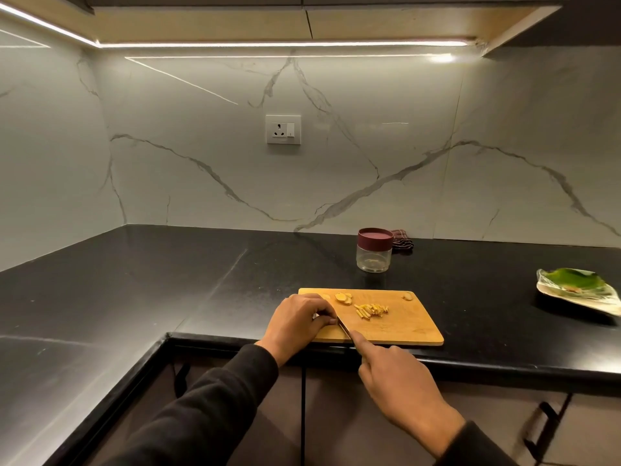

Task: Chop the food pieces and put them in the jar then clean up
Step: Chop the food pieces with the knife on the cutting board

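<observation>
A wooden cutting board (403, 326) lies at the counter's front edge. On it are a pile of thin yellow strips (371, 311), a few uncut slices (342, 298) behind them and one small piece (407, 296) at the far right. My left hand (299, 319) has its fingers curled down on the board's left end, over something hidden beneath them. My right hand (393, 375) grips a knife (343, 327), index finger laid along its spine, the blade meeting my left fingertips. A clear jar (374, 255) with a maroon lid stands behind the board, closed.
A dark checked cloth (402, 242) lies behind the jar by the marble wall. A leaf-shaped plate (581, 290) with green and scraps sits at the right. The black counter (168, 280) wraps round to the left. A wall socket (283, 129) is above.
</observation>
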Action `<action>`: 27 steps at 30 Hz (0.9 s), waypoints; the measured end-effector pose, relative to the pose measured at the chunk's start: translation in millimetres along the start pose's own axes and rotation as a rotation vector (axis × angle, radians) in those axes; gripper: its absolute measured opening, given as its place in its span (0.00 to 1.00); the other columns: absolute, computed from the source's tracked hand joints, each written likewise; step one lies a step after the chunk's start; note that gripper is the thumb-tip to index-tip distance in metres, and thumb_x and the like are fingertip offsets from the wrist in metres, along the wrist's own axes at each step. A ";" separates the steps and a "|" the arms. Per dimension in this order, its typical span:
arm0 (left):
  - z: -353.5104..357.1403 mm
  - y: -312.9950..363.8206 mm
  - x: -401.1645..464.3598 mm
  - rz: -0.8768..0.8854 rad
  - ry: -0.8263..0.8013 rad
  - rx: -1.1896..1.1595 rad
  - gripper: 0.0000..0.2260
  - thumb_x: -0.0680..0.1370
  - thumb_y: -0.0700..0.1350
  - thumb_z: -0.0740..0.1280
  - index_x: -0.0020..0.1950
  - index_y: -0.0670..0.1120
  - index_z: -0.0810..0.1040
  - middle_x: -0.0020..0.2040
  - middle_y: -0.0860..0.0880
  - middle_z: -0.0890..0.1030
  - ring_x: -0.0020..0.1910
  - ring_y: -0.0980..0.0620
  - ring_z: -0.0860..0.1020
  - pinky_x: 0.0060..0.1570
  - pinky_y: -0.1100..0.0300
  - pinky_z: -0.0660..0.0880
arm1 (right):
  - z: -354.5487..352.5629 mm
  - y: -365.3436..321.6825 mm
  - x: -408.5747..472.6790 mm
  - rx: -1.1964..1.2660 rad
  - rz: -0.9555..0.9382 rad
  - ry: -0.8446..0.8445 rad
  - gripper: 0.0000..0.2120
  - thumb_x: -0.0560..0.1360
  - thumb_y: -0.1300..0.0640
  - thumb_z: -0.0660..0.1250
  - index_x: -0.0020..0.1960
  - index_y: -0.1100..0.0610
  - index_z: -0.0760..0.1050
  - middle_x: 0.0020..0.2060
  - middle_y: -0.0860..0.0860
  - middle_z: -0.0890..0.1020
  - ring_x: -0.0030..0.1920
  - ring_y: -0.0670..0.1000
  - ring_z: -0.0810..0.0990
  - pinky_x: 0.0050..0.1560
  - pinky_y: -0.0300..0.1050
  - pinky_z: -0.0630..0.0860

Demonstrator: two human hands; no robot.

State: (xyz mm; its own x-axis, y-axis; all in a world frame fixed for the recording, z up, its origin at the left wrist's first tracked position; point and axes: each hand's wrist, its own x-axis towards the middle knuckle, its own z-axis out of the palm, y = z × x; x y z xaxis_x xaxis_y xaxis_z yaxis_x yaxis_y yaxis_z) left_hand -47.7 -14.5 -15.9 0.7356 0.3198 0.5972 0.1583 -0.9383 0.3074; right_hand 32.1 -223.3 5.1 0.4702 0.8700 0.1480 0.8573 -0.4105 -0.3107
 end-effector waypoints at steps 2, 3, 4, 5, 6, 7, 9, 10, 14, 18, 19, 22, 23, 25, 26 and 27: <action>0.4 -0.7 0.0 -0.020 -0.001 -0.032 0.07 0.76 0.48 0.75 0.52 0.52 0.82 0.47 0.56 0.84 0.46 0.60 0.81 0.49 0.64 0.79 | -1.6 0.9 -6.3 -0.060 0.004 0.001 0.28 0.85 0.49 0.54 0.81 0.38 0.47 0.48 0.46 0.78 0.46 0.46 0.75 0.47 0.43 0.73; 0.4 -0.7 0.1 -0.028 -0.003 -0.039 0.08 0.75 0.48 0.75 0.53 0.53 0.81 0.48 0.56 0.84 0.46 0.61 0.81 0.50 0.65 0.79 | -3.1 0.5 -8.5 -0.096 0.007 -0.003 0.28 0.85 0.49 0.54 0.81 0.38 0.46 0.47 0.47 0.76 0.45 0.47 0.74 0.45 0.43 0.72; 0.7 -1.0 0.3 -0.029 -0.012 -0.038 0.08 0.76 0.48 0.74 0.54 0.53 0.81 0.48 0.56 0.84 0.47 0.61 0.81 0.51 0.65 0.79 | -4.3 -0.2 -10.2 -0.131 0.012 -0.007 0.28 0.85 0.50 0.54 0.81 0.38 0.45 0.46 0.48 0.75 0.43 0.47 0.73 0.44 0.43 0.71; 1.1 -1.5 1.0 -0.021 -0.025 -0.031 0.08 0.76 0.48 0.74 0.54 0.53 0.82 0.49 0.56 0.84 0.47 0.61 0.81 0.51 0.66 0.79 | -5.6 -1.5 -11.5 -0.167 0.018 -0.010 0.29 0.85 0.50 0.54 0.81 0.38 0.45 0.46 0.48 0.73 0.42 0.48 0.72 0.43 0.42 0.70; 1.5 -2.1 1.9 -0.013 -0.043 -0.019 0.07 0.77 0.48 0.73 0.55 0.53 0.83 0.50 0.57 0.83 0.47 0.61 0.80 0.51 0.67 0.78 | -6.3 -2.5 -12.1 -0.198 0.024 -0.013 0.29 0.86 0.51 0.54 0.81 0.38 0.44 0.46 0.49 0.73 0.42 0.49 0.72 0.43 0.43 0.69; 1.4 -2.2 2.8 -0.008 -0.063 -0.005 0.07 0.77 0.48 0.72 0.55 0.54 0.84 0.50 0.57 0.83 0.47 0.61 0.80 0.52 0.68 0.78 | -6.9 -3.3 -12.5 -0.221 0.030 -0.016 0.29 0.86 0.51 0.54 0.81 0.38 0.45 0.46 0.49 0.74 0.42 0.49 0.73 0.43 0.43 0.68; 0.1 -1.3 5.1 -0.007 -0.101 0.025 0.07 0.78 0.48 0.71 0.55 0.54 0.85 0.52 0.57 0.82 0.48 0.60 0.79 0.52 0.67 0.77 | -6.6 -3.9 -12.4 -0.237 0.038 -0.021 0.29 0.86 0.52 0.54 0.81 0.39 0.45 0.45 0.49 0.74 0.42 0.49 0.73 0.42 0.43 0.68; -0.5 -1.2 6.1 -0.006 -0.117 0.040 0.08 0.79 0.48 0.71 0.56 0.54 0.85 0.53 0.57 0.81 0.49 0.59 0.79 0.52 0.66 0.77 | -6.0 -4.0 -12.2 -0.235 0.039 -0.019 0.29 0.86 0.52 0.53 0.81 0.39 0.45 0.45 0.49 0.73 0.42 0.49 0.72 0.42 0.43 0.68; -2.2 0.4 9.2 0.017 -0.205 0.116 0.12 0.80 0.49 0.69 0.63 0.56 0.82 0.55 0.56 0.77 0.49 0.59 0.75 0.51 0.66 0.75 | -3.7 -2.1 -10.7 -0.213 0.029 -0.004 0.28 0.86 0.51 0.53 0.81 0.38 0.45 0.43 0.48 0.72 0.41 0.48 0.71 0.42 0.43 0.69; -3.5 -0.3 14.9 0.055 -0.317 0.172 0.15 0.82 0.49 0.66 0.68 0.59 0.78 0.57 0.54 0.72 0.52 0.57 0.71 0.53 0.63 0.75 | -2.5 1.1 -11.2 -0.184 0.022 -0.005 0.28 0.85 0.50 0.53 0.81 0.37 0.45 0.44 0.48 0.72 0.41 0.48 0.72 0.43 0.43 0.70; -3.7 -0.2 15.3 0.056 -0.325 0.173 0.15 0.82 0.49 0.66 0.69 0.59 0.77 0.58 0.54 0.72 0.53 0.57 0.71 0.54 0.62 0.74 | -2.7 1.1 -11.4 -0.186 0.024 -0.005 0.28 0.86 0.50 0.53 0.81 0.37 0.45 0.44 0.48 0.72 0.41 0.48 0.72 0.43 0.43 0.70; -2.2 1.2 12.3 0.022 -0.256 0.117 0.15 0.82 0.47 0.66 0.69 0.57 0.77 0.59 0.55 0.74 0.55 0.57 0.74 0.57 0.65 0.73 | -2.7 1.9 -11.0 -0.180 0.022 0.010 0.28 0.86 0.49 0.52 0.81 0.37 0.44 0.44 0.48 0.73 0.41 0.47 0.72 0.43 0.43 0.70; -1.2 1.9 10.2 0.000 -0.213 0.085 0.14 0.81 0.47 0.67 0.67 0.56 0.78 0.59 0.56 0.75 0.55 0.58 0.75 0.57 0.67 0.74 | -2.6 3.4 -10.0 -0.165 0.020 0.017 0.28 0.86 0.49 0.52 0.81 0.37 0.44 0.44 0.47 0.74 0.41 0.47 0.72 0.42 0.42 0.70; 0.3 1.8 6.4 -0.043 -0.144 0.023 0.10 0.80 0.46 0.69 0.61 0.54 0.79 0.57 0.56 0.79 0.54 0.58 0.78 0.56 0.67 0.76 | -1.8 8.4 -6.9 -0.128 0.016 0.036 0.28 0.86 0.49 0.52 0.81 0.37 0.44 0.45 0.47 0.76 0.41 0.46 0.73 0.43 0.41 0.71; 0.8 1.4 4.9 -0.056 -0.127 0.002 0.08 0.79 0.46 0.70 0.58 0.53 0.79 0.56 0.56 0.80 0.52 0.58 0.79 0.55 0.66 0.77 | -1.8 11.1 -5.6 -0.109 0.021 0.046 0.28 0.86 0.49 0.52 0.81 0.38 0.44 0.46 0.47 0.77 0.41 0.46 0.74 0.43 0.41 0.71; 0.8 0.8 3.9 -0.055 -0.116 -0.003 0.07 0.79 0.47 0.70 0.56 0.52 0.80 0.55 0.56 0.81 0.52 0.59 0.79 0.55 0.65 0.77 | -2.4 13.2 -4.4 -0.093 0.028 0.056 0.27 0.86 0.49 0.52 0.81 0.38 0.44 0.45 0.46 0.77 0.41 0.45 0.74 0.43 0.41 0.72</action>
State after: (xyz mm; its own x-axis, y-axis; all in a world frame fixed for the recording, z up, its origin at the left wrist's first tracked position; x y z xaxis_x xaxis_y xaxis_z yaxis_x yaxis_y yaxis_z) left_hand -44.2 -14.1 -14.0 0.7971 0.3530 0.4900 0.1987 -0.9195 0.3392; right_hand 41.8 -233.3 2.6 0.5029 0.8423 0.1940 0.8583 -0.4601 -0.2273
